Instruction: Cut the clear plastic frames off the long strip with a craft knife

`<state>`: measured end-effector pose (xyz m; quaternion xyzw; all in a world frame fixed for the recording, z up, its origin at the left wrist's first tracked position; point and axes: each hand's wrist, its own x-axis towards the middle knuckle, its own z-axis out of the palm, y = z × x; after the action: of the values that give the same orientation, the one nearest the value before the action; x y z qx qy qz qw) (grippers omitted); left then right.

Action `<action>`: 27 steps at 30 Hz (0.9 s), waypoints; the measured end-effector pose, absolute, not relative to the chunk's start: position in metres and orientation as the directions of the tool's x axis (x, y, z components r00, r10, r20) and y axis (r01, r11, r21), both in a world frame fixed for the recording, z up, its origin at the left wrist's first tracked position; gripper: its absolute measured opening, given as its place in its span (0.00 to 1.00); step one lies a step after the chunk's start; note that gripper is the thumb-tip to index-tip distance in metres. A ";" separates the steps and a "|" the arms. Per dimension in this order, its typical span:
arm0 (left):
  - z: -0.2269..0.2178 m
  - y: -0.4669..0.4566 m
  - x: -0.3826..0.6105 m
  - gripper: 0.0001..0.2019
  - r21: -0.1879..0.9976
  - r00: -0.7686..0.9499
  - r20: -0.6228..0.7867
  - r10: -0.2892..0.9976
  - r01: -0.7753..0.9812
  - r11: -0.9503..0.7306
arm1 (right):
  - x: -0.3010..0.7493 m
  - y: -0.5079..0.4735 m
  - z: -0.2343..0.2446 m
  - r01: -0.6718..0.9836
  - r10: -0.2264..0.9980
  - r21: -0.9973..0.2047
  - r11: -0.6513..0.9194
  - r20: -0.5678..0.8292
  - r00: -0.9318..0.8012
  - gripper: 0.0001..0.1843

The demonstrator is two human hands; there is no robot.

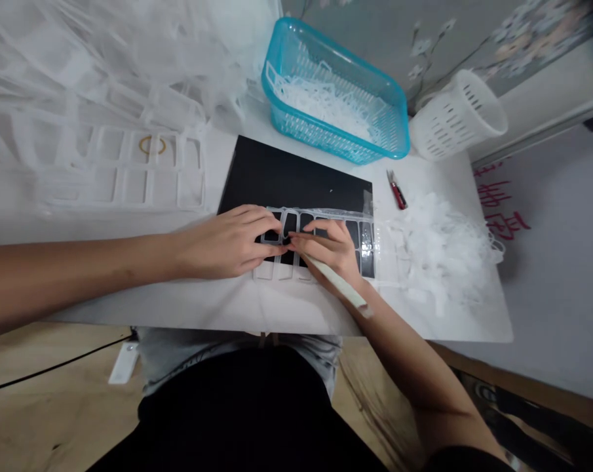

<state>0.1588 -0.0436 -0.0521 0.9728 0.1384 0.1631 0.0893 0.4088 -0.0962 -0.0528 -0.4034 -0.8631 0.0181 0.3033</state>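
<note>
A sheet of translucent white plastic frames [352, 231], joined in rows of rounded rectangles, lies partly over a black mat [296, 172] and partly over the white tabletop. My left hand [232, 239] rests at its left end, thumb and fingers gripping around one frame. Held like a pen in my right hand [338, 249] is a slim tool with a pale green handle [343, 288]. Its handle slants back over my wrist. The tool's tip is hidden at the frames, close to my left thumb.
Behind the mat stands a blue basket [333, 134] of white plastic pieces, beside a tilted white basket [456, 121]. Red-handled nippers [397, 191] lie near a heap of white scraps [446, 249]. More frame sheets [143, 167] and a yellow ring [152, 145] are left.
</note>
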 end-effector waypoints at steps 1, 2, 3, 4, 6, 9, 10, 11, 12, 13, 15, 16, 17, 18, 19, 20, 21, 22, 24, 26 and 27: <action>-0.053 -0.043 0.159 0.16 0.227 0.906 0.302 0.295 0.232 -0.946 | 0.410 -0.092 -0.053 0.706 0.705 -0.255 0.660 0.534 -0.466 0.08; -0.055 -0.043 0.159 0.16 0.232 0.903 0.315 0.291 0.224 -0.947 | 0.412 -0.085 -0.052 0.727 0.709 -0.257 0.637 0.565 -0.422 0.08; -0.056 -0.043 0.158 0.16 0.234 0.901 0.329 0.284 0.214 -0.949 | 0.415 -0.077 -0.050 0.745 0.719 -0.281 0.605 0.595 -0.359 0.08; -0.057 -0.042 0.158 0.16 0.232 0.899 0.339 0.275 0.204 -0.951 | 0.417 -0.068 -0.046 0.759 0.729 -0.323 0.565 0.627 -0.276 0.07; -0.058 -0.042 0.158 0.16 0.219 0.902 0.341 0.264 0.197 -0.956 | 0.422 -0.047 -0.033 0.772 0.745 -0.417 0.481 0.658 -0.108 0.08; -0.057 -0.043 0.157 0.16 0.199 0.907 0.311 0.284 0.230 -0.953 | 0.429 -0.015 -0.010 0.795 0.734 -0.449 0.408 0.680 0.007 0.12; -0.056 -0.044 0.156 0.16 0.195 0.905 0.306 0.296 0.245 -0.950 | 0.431 -0.004 -0.003 0.807 0.724 -0.437 0.398 0.690 0.016 0.14; -0.055 -0.045 0.156 0.16 0.192 0.902 0.306 0.305 0.256 -0.947 | 0.434 0.006 0.003 0.819 0.714 -0.426 0.383 0.699 0.029 0.14; -0.054 -0.046 0.155 0.16 0.190 0.900 0.306 0.310 0.261 -0.946 | 0.439 0.017 0.006 0.831 0.704 -0.423 0.362 0.708 0.054 0.15; -0.053 -0.047 0.155 0.16 0.188 0.899 0.306 0.314 0.266 -0.945 | 0.444 0.027 0.008 0.841 0.697 -0.426 0.335 0.713 0.084 0.15; -0.052 -0.047 0.153 0.15 0.184 0.894 0.305 0.328 0.282 -0.942 | 0.456 0.046 0.007 0.851 0.719 -0.446 0.278 0.684 0.124 0.15; -0.051 -0.046 0.153 0.15 0.182 0.888 0.313 0.337 0.292 -0.939 | 0.462 0.054 0.006 0.850 0.757 -0.464 0.249 0.641 0.128 0.14; -0.051 -0.045 0.153 0.15 0.181 0.878 0.328 0.349 0.304 -0.935 | 0.468 0.060 0.004 0.846 0.802 -0.487 0.217 0.583 0.130 0.13; -0.051 -0.043 0.153 0.14 0.180 0.864 0.351 0.360 0.315 -0.932 | 0.471 0.062 0.002 0.842 0.839 -0.507 0.184 0.528 0.135 0.12; -0.050 -0.041 0.152 0.13 0.180 0.847 0.381 0.370 0.325 -0.929 | 0.473 0.061 0.000 0.835 0.856 -0.527 0.160 0.495 0.148 0.11; -0.049 -0.040 0.152 0.12 0.176 0.829 0.417 0.373 0.329 -0.928 | 0.471 0.056 -0.001 0.821 0.855 -0.550 0.153 0.490 0.169 0.11; -0.048 -0.040 0.152 0.11 0.159 0.812 0.459 0.361 0.325 -0.932 | 0.466 0.046 -0.002 0.797 0.840 -0.580 0.168 0.508 0.193 0.11; -0.046 -0.041 0.151 0.10 0.121 0.800 0.501 0.329 0.312 -0.942 | 0.458 0.033 -0.004 0.761 0.819 -0.616 0.205 0.534 0.211 0.11; -0.041 -0.050 0.150 0.09 -0.011 0.784 0.574 0.236 0.296 -0.955 | 0.434 -0.002 -0.008 0.640 0.824 -0.708 0.299 0.530 0.201 0.12; -0.038 -0.065 0.149 0.09 -0.160 0.781 0.602 0.164 0.319 -0.934 | 0.405 -0.040 -0.017 0.506 0.904 -0.796 0.331 0.422 0.072 0.10; -0.037 -0.073 0.149 0.09 -0.216 0.784 0.602 0.152 0.343 -0.914 | 0.392 -0.057 -0.023 0.460 0.933 -0.824 0.329 0.359 -0.025 0.08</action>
<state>0.1485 -0.0727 -0.0371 0.9310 0.1331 0.3005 -0.1590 0.3922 -0.0565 -0.0229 -0.5205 -0.6694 0.2540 0.4653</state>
